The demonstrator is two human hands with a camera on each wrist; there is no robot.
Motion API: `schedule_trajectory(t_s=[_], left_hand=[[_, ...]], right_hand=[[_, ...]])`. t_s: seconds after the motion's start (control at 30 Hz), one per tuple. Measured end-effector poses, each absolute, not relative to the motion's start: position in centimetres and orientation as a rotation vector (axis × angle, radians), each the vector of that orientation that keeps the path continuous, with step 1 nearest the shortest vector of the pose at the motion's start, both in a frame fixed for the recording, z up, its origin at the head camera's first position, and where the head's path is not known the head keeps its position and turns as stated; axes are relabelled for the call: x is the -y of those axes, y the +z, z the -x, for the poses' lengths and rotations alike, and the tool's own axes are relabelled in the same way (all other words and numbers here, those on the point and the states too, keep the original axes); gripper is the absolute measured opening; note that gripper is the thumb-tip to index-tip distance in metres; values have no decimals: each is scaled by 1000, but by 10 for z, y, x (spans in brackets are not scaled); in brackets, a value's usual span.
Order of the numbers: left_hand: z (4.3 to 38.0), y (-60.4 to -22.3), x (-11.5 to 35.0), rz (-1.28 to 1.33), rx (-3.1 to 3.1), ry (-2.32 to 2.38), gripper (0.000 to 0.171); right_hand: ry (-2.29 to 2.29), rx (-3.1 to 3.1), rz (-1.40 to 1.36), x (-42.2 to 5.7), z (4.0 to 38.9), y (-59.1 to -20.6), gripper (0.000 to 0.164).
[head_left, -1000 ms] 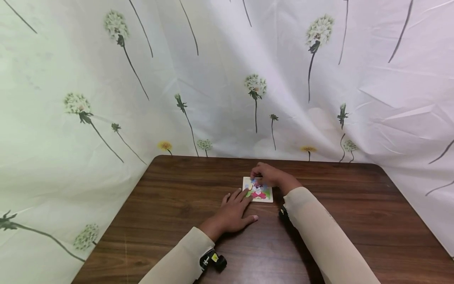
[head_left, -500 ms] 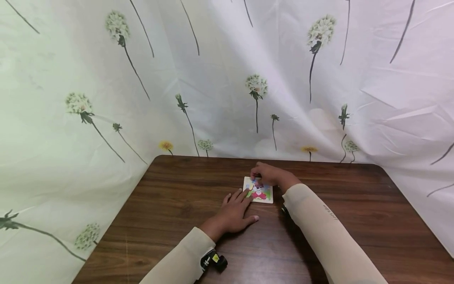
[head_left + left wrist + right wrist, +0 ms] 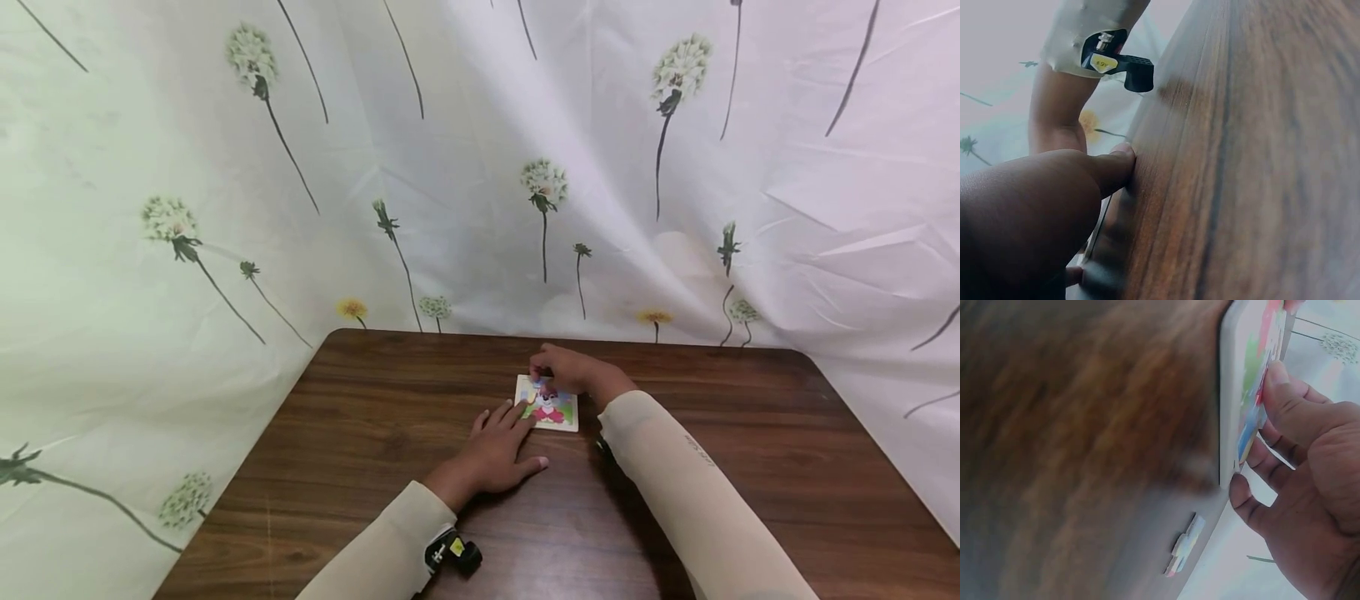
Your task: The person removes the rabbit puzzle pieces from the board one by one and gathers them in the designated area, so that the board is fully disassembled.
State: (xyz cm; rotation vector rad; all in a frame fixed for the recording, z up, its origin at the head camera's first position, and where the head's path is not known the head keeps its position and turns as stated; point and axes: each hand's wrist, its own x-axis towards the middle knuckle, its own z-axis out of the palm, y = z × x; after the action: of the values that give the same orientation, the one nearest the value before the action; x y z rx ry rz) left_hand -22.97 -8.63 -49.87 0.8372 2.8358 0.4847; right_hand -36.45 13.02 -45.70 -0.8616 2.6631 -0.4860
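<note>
A small square jigsaw puzzle (image 3: 553,414) with a white frame and a bright cartoon animal picture lies on the table. My left hand (image 3: 491,454) is spread flat on the wood, its fingertips over the puzzle's left edge. From the far side, my right hand (image 3: 566,369) reaches over the puzzle with bent fingers. In the right wrist view, its thumb (image 3: 1277,384) and fingers pinch a puzzle piece at the picture's surface; the fingers mostly hide it. The left wrist view shows the left thumb (image 3: 1119,165) against the tabletop, with most of that hand's fingers hidden.
One loose puzzle piece (image 3: 1185,547) lies on the table past the puzzle in the right wrist view. The dark wooden table (image 3: 360,433) ends at a white curtain (image 3: 465,208) printed with dandelions. A camera (image 3: 453,550) is strapped to the left wrist.
My right fingers shift very slightly over the puzzle's upper left, and the blue spot under them is less visible. My left hand stays in place.
</note>
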Motion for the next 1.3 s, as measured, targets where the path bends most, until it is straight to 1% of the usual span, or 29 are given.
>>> schedule_trajectory(t_s=[0.4,0.8,1.07,1.3], left_hand=[[230,-501,87,-844,-2842,502,73],[230,-500,86,-836,-2836,518,72],[229,-500,86,-850,-2848,508,72],[230,-501,85,-850,-2856,498,72]], right_hand=[[-620,-2674,821,-133,364,-463,16],[-599,-2661,769,-134,365,-462,7],[-533,-2719,818,-132,362,-460,10],[-457,-2787,894,-130,360,-459,7]])
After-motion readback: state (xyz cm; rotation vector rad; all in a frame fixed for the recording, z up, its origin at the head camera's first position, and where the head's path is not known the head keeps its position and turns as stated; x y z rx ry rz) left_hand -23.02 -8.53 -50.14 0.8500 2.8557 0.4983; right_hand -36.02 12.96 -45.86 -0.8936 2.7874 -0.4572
